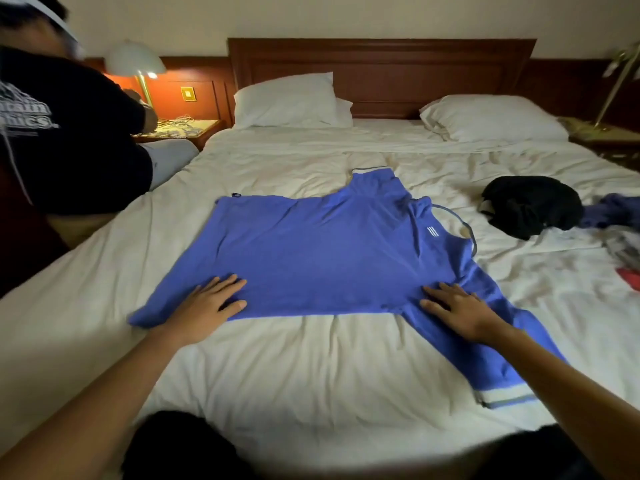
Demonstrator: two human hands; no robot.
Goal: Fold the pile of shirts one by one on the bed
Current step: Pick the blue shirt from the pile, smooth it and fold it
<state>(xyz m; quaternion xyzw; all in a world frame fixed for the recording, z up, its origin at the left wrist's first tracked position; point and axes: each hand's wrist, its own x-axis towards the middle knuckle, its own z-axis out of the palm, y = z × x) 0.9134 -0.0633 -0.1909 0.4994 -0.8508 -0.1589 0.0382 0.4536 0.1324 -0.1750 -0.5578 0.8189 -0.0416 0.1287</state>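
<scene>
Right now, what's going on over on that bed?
A person has a blue shirt spread flat on the bed, with the left hand and right hand both open and pressing its near edge. No fold shows yet. A black garment and other clothes lie to the right.

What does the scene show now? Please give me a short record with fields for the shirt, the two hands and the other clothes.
shirt: blue shirt spread flat on the bed, collar to the right, not yet folded
left hand: left hand flat on the shirt near its hem, fingers straight
right hand: right hand flat on the shirt beside the near sleeve
other clothes: black garment and a loose pile at the bed's right side
background: lit lamp and another person at the left
</scene>
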